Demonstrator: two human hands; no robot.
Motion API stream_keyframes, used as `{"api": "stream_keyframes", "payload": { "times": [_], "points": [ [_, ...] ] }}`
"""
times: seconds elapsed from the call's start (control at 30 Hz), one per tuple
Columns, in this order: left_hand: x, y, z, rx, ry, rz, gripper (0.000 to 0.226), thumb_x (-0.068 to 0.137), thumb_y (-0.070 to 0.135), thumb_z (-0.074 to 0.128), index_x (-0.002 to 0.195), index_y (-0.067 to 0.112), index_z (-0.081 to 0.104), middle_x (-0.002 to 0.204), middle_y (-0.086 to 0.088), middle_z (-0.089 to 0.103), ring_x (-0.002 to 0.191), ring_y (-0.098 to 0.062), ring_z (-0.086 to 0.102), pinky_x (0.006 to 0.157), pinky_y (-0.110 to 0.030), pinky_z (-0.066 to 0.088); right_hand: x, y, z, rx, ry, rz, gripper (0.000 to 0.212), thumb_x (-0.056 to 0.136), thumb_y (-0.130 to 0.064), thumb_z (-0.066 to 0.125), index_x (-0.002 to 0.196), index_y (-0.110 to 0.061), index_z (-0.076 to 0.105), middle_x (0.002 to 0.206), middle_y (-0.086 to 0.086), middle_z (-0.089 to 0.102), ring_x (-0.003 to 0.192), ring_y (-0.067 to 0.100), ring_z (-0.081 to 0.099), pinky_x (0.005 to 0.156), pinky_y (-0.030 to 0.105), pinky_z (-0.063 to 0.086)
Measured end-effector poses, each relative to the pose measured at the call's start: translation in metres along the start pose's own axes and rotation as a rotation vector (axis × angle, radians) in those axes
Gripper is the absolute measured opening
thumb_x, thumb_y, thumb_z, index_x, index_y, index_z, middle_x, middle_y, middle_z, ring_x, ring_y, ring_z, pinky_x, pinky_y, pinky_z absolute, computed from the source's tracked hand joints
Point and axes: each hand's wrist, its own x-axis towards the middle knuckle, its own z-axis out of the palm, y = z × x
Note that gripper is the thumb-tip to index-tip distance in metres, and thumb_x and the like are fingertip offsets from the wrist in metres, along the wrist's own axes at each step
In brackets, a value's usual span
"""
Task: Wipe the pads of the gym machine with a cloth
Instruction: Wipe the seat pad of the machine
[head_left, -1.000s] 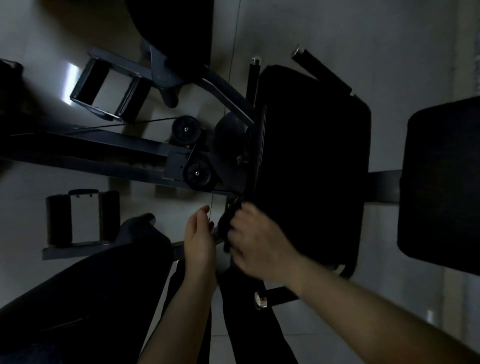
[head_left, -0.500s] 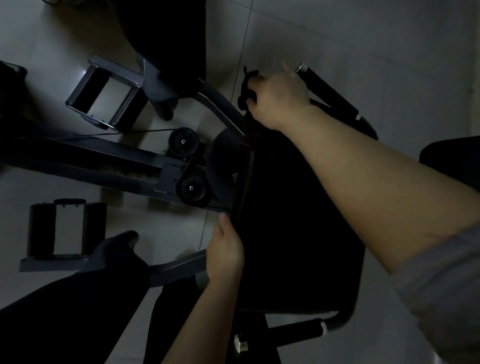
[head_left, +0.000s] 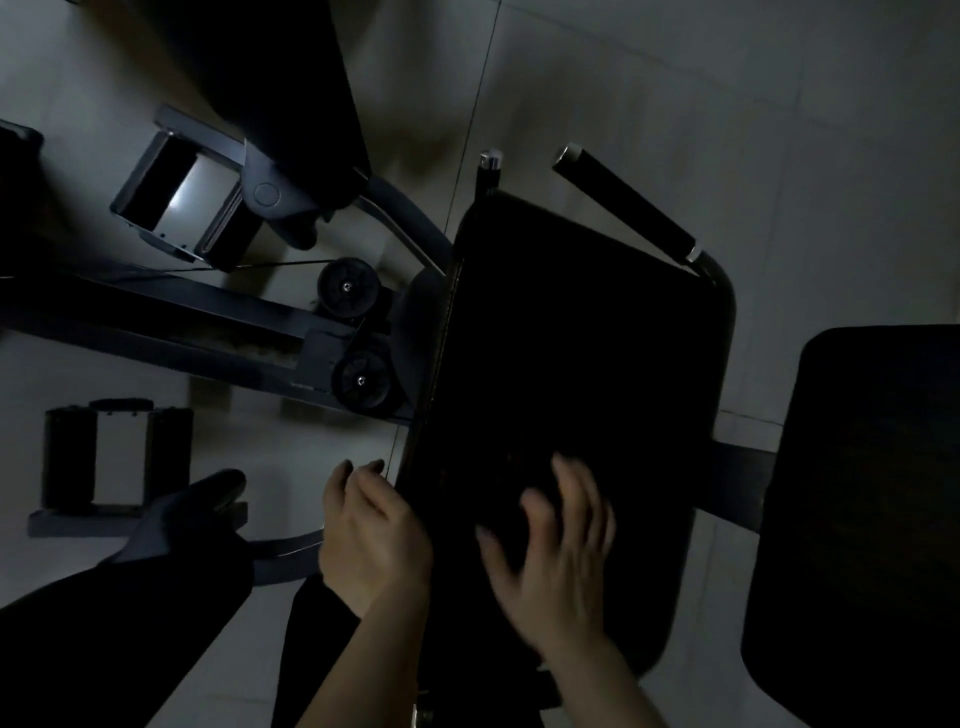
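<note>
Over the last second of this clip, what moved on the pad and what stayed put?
The right hand swept from the pad's near left edge up to its far top corner, then back down to the near part of the pad, where its fingers now lie spread. Whether the dark cloth is under it cannot be told. The left hand stayed at the pad's near left edge. The machine did not move.

Both bare forearms rise from the lower edge of the view. The left hand (head_left: 371, 535) has its back to the camera, its fingers curled at the left edge of the seat pad (head_left: 571, 364). The right hand (head_left: 553, 561) lies further right over the pad's near part, palm down, fingers spread and fairly straight, blurred. Whether it holds anything cannot be told.
</note>
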Motion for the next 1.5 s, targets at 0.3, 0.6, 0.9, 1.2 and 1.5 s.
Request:
{"api": "stream_keyframes", "payload": {
  "times": [0.3,0.6,0.9,1.2,1.5],
  "points": [
    [-0.002,0.002,0.002,-0.010,0.024,-0.014,0.047,0.100,0.028,0.018,0.119,0.023,0.061,0.140,0.003,0.045,0.121,-0.022,0.049,0.087,-0.033,0.033,0.188,0.016,-0.004,-0.033,0.148,0.179,0.058,0.093,-0.051,0.029,0.145,-0.026,0.033,0.153,0.008,0.031,0.142,0.029,0.023,0.111,0.048,0.021],
    [-0.007,0.008,-0.002,-0.010,0.024,-0.046,0.046,0.100,0.028,0.018,0.116,0.019,0.060,0.135,0.000,0.049,0.117,-0.024,0.050,0.088,-0.037,0.035,-0.048,0.030,0.005,0.039,-0.077,0.080,0.051,0.097,-0.048,0.030,0.143,-0.027,0.031,0.151,0.003,0.028,0.141,0.025,0.025,0.107,0.047,0.030],
    [-0.007,0.009,-0.001,0.047,0.027,-0.042,0.043,0.101,0.028,0.020,0.113,0.014,0.058,0.129,-0.010,0.054,0.115,-0.033,0.049,0.088,-0.040,0.035,0.071,0.082,-0.009,0.046,0.091,0.534,0.066,0.091,-0.059,0.028,0.148,-0.028,0.021,0.155,0.007,0.021,0.143,0.026,0.017,0.113,0.047,0.018],
    [-0.008,0.013,-0.005,0.120,-0.081,-0.053,0.034,0.102,0.026,0.019,0.092,0.011,0.049,0.117,-0.024,0.057,0.108,-0.041,0.050,0.074,-0.035,0.027,0.045,0.020,0.000,0.012,0.022,0.276,0.069,0.091,-0.059,0.029,0.150,-0.024,0.018,0.156,0.011,0.019,0.145,0.028,0.009,0.117,0.046,0.010],
    [0.001,0.004,-0.006,0.035,-0.194,0.005,0.039,0.100,0.028,0.019,0.066,0.021,0.038,0.085,-0.011,0.053,0.080,-0.030,0.049,0.069,-0.036,0.034,0.110,0.025,0.001,0.071,0.063,0.075,0.053,0.096,-0.049,0.032,0.143,-0.024,0.031,0.152,0.012,0.031,0.142,0.029,0.023,0.113,0.046,0.022]
  ]
}}
